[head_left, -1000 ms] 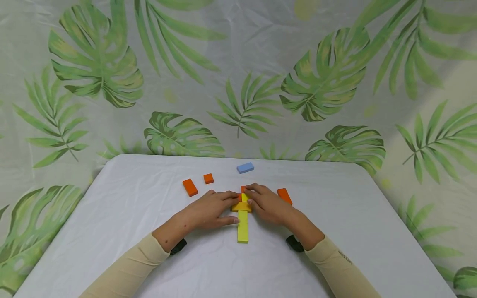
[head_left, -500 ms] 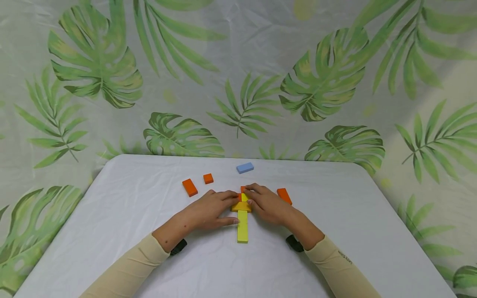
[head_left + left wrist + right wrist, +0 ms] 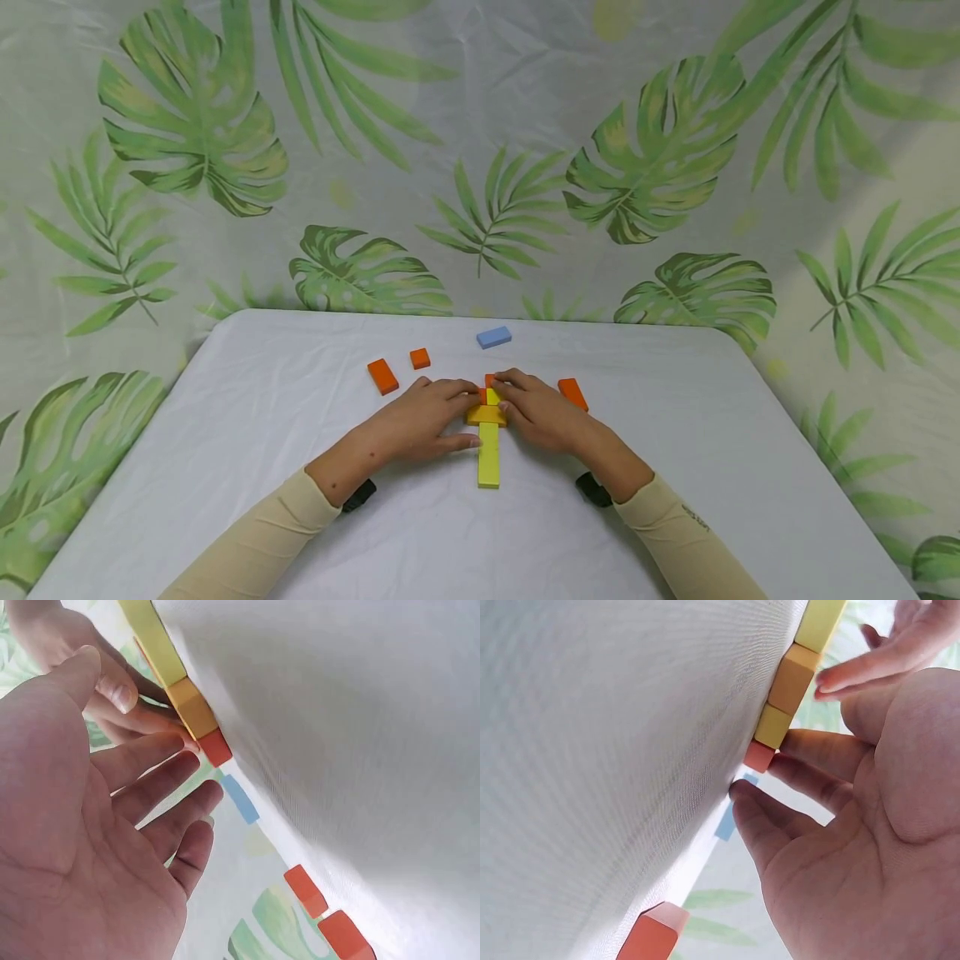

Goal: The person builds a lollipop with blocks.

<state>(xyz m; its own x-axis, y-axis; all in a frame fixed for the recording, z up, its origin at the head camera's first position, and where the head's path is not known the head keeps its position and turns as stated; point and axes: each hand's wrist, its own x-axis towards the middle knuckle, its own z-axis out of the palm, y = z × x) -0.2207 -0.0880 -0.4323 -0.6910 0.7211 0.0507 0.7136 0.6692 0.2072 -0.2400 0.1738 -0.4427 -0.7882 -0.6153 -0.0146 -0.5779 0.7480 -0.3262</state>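
Toy blocks lie joined in a row at the middle of the table: a long yellow-green block, a wider orange-yellow block, a small yellow block, and small red-orange blocks at the far end, one red-orange block showing beside the left fingertips. From the left, my left hand rests its extended fingertips at that end, its thumb over the long block. My right hand reaches in from the other side, loosely bent fingertips against the yellow block and the far red-orange block. Both hands partly cover the small blocks.
Beyond the row lies a blue block near the back edge. An orange block and a small orange block lie at the left, another orange block beside the right hand. A white cloth covers the table.
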